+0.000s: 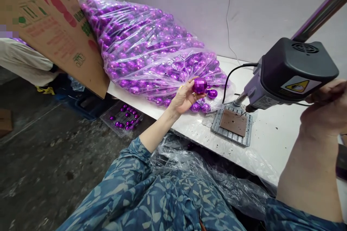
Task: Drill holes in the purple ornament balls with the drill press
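Observation:
My left hand [182,100] grips a shiny purple faceted ball [200,85] between thumb and fingers, in front of the open mouth of a clear plastic bag [146,43] full of similar balls. Several loose balls lie by the mouth, including one purple ball [212,94] just right of my hand. A small bench drill press [295,68] stands to the right; its thin bit points down at a brown board [233,122] on the slotted metal base [245,143]. My right hand [329,106] is curled at the far side of the drill head; what its fingers hold is hidden.
A cardboard box [65,32] leans against the bag's left end. On the floor, a clear plastic tray [108,115] holds several purple balls. Another person's light-clothed leg [24,59] shows at far left. Clear plastic sheeting [187,158] hangs along the white table's edge [262,168]. Dark shavings surround the drill base.

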Demonstrator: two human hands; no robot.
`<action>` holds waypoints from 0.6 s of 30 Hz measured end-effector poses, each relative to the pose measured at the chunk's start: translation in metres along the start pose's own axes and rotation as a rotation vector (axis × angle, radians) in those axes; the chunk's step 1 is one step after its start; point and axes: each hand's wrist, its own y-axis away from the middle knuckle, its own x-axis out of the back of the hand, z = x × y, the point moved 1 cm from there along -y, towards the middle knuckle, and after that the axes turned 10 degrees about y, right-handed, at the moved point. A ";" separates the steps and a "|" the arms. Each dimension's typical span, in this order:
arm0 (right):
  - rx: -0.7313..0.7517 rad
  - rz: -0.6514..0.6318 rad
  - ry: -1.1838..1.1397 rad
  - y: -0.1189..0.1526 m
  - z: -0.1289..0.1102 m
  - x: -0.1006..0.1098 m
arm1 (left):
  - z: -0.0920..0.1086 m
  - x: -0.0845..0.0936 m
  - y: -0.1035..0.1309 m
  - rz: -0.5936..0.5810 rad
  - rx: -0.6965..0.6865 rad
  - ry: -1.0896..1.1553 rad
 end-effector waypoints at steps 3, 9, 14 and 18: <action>0.094 -0.062 -0.063 -0.001 -0.002 -0.002 | -0.016 0.004 0.011 -0.002 0.092 0.026; 0.167 -0.073 -0.035 -0.006 0.008 -0.002 | -0.072 0.030 0.022 0.041 0.301 -0.006; 0.135 -0.086 0.001 -0.007 0.022 -0.001 | -0.107 0.036 0.028 0.126 0.443 0.023; 0.086 -0.092 0.009 -0.006 0.025 -0.002 | -0.118 0.034 0.021 0.162 0.469 0.021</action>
